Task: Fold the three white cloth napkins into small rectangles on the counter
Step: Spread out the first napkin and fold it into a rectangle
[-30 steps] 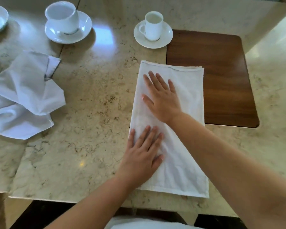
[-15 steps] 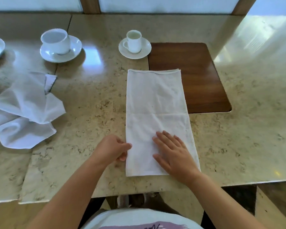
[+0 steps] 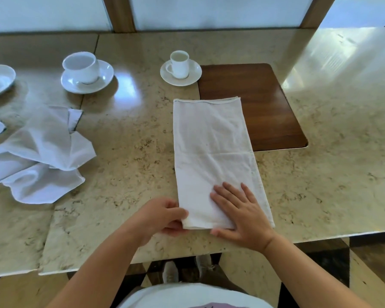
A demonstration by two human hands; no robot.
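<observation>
Marble counter (image 3: 131,152), long folded napkin (image 3: 211,152) lying flat, left hand (image 3: 162,218) pinching its near-left corner, right hand (image 3: 242,216) pressing it with straight fingers, crumpled napkins (image 3: 40,154) at left

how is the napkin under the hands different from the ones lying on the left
The napkin under the hands lies flat as a long, smooth rectangle; the napkins on the left sit in a crumpled, unfolded heap. The left hand pinches the flat one's near corner and the right hand presses on it; nothing touches the heap. Both are white cloth on the counter.
</observation>
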